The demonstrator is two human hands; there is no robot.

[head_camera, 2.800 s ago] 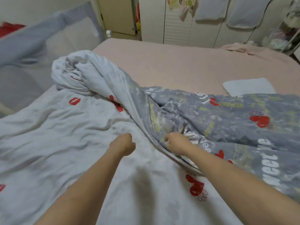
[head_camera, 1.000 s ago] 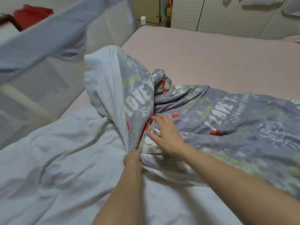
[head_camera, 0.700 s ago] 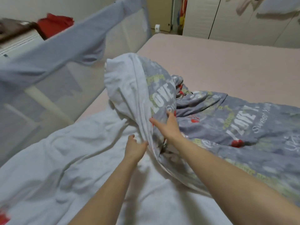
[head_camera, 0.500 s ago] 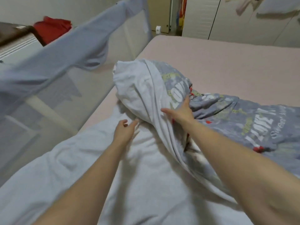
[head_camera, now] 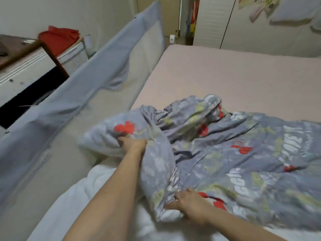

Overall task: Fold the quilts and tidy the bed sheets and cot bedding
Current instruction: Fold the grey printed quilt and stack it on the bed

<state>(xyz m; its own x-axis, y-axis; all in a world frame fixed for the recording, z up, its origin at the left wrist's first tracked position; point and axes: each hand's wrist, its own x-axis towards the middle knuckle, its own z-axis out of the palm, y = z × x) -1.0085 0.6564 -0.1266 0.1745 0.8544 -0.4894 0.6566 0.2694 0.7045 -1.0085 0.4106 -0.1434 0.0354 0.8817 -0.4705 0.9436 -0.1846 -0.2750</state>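
Note:
A grey quilt (head_camera: 243,162) printed with red hearts and pale lettering lies bunched across the pink bed sheet (head_camera: 234,75). Its white underside (head_camera: 86,197) shows at the lower left. My left hand (head_camera: 132,143) grips a far corner of the quilt near the bed's left edge, fingers curled into the cloth. My right hand (head_camera: 189,204) holds the quilt's folded edge closer to me, with thumb and fingers closed on the fabric. The quilt's corner bulges to the left of my left hand.
A grey fabric bed rail (head_camera: 97,66) runs along the left side of the bed. Beyond it stand a white cabinet (head_camera: 22,70) and a bin with red cloth (head_camera: 59,39) on top. White wardrobe doors (head_camera: 243,23) stand behind the bed.
The raised fold of quilt has come down and spread leftward. My left hand now grips the far corner, and my right hand has drawn back to hold the near edge.

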